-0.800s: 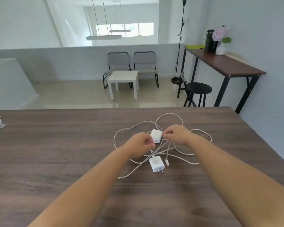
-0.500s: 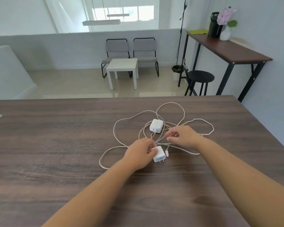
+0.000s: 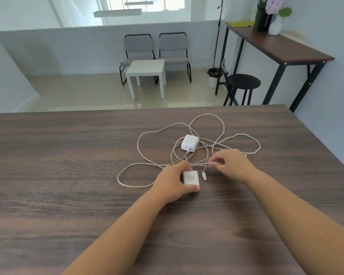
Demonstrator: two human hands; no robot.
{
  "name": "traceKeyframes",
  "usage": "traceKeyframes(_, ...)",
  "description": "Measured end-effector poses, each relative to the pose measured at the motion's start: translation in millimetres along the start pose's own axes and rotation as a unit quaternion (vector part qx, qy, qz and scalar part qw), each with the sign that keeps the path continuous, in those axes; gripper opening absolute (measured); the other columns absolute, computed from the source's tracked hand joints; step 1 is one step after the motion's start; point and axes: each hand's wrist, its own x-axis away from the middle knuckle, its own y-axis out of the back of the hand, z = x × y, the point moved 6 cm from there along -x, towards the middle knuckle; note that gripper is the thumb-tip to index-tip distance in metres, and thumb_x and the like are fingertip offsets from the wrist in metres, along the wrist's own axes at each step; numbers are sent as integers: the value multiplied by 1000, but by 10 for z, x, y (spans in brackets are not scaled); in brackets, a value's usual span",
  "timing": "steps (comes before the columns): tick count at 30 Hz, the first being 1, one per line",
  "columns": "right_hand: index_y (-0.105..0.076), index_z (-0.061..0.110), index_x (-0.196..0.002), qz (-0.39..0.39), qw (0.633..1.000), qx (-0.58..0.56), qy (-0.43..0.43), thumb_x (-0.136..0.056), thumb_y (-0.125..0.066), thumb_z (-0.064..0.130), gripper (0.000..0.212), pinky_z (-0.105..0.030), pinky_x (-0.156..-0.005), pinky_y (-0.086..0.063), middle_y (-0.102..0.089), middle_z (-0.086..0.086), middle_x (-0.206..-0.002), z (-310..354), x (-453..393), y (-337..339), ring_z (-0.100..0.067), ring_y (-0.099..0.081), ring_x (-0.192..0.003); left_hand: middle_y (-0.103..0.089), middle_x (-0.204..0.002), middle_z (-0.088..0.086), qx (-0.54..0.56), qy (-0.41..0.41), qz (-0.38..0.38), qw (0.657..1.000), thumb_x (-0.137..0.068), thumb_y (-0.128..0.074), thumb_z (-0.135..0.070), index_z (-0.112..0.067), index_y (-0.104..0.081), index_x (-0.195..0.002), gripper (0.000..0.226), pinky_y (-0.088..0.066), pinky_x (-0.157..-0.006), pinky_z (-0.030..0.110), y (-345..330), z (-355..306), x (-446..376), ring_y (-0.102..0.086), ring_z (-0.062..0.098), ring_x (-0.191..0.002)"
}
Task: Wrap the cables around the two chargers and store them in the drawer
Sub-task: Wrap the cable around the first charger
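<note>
At a dark wood table (image 3: pixel 68 195), a person starts on the first of two chargers. Beyond its far edge lie a pale tiled floor, two grey chairs (image 3: pixel 156 48), a small white side table (image 3: pixel 147 70), a black stool (image 3: pixel 243 82) and a tall console table (image 3: pixel 276 46). White cables (image 3: pixel 222 126) sprawl in tangled loops at mid-table, around the far charger (image 3: pixel 189 143), which nobody touches. The left hand (image 3: pixel 175 185) clasps the near charger (image 3: pixel 190 178); the right hand (image 3: pixel 233 165) pinches a cable strand, a loose plug (image 3: pixel 204 176) between the hands. Wrapping appears not yet begun; next likely comes freeing that cable, then winding it. No drawer is visible.
</note>
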Motion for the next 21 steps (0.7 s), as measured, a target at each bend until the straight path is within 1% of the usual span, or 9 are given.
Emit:
traceKeyframes(2,-73,29,-84,-7,1000,-21,-11,-83,-70,33,4,-14,-64,-39,-62,16,-72,-18,24,25,-4,-55,-74,-65,-93,-14,83,14,45,995,-58,-87,-39,-36,-56,-92,46,-50,-80,26,-6,26,30,-60,3,-85)
traceKeyframes(4,-72,31,-83,-22,997,-67,-21,-81,-73,31,2,-13,-66,-40,-65,13,-75,-27,49,49,-7,-58,-75,-66,-93,-8,186,38,62,980,-54,-90,-34,-35,-59,-92,49,-54,-77,28,7,54,47,-61,7,-78)
traceKeyframes(7,-73,33,-86,-36,981,-186,-40,-77,-78,30,11,-15,-72,-45,-71,8,-83,-32,95,90,-5,-63,-78,-62,-98,1,341,59,72,936,-53,-89,-23,-24,-64,-102,56,-55,-74,28,61,-2,79,-62,14,-82)
traceKeyframes(9,-73,32,-93,-26,963,-266,-39,-77,-79,25,19,-18,-75,-47,-72,2,-87,-2,129,110,-6,-63,-76,-62,-100,3,425,65,93,898,-56,-85,-15,-19,-65,-104,53,-52,-69,29,114,-72,104,-61,19,-82)
traceKeyframes(11,-73,29,-98,-25,942,-334,-33,-78,-79,19,23,-23,-78,-48,-68,-3,-87,67,162,161,-9,-59,-77,-64,-96,5,482,58,118,866,-59,-81,-18,-16,-65,-99,44,-49,-65,29,199,-177,127,-61,20,-77)
traceKeyframes(14,-70,14,-105,-40,888,-458,-16,-83,-71,7,23,-26,-73,-46,-65,-4,-79,219,198,301,-17,-55,-76,-64,-96,8,491,38,120,862,-73,-74,-22,-18,-61,-83,17,-44,-58,24,370,-329,111,-62,15,-71)
traceKeyframes(17,-68,9,-102,-66,827,-558,-13,-85,-63,-1,20,-28,-65,-43,-68,-5,-71,356,190,488,-21,-53,-67,-62,-87,8,473,9,115,873,-75,-70,-14,-17,-56,-84,17,-43,-55,21,556,-480,84,-59,15,-65)
traceKeyframes(19,-67,8,-100,-92,805,-587,-1,-85,-61,-4,20,-30,-68,-46,-68,-5,-71,432,162,632,-21,-57,-69,-60,-82,9,474,-17,132,871,-71,-71,-10,-15,-57,-87,22,-45,-57,23,675,-599,89,-56,19,-63)
traceKeyframes(21,-68,8,-99,-112,792,-599,20,-86,-59,-6,21,-35,-83,-50,-69,-8,-79,503,139,771,-24,-64,-83,-58,-82,12,472,-39,145,869,-72,-67,-6,-14,-58,-87,20,-46,-56,24,813,-732,103,-56,20,-62)
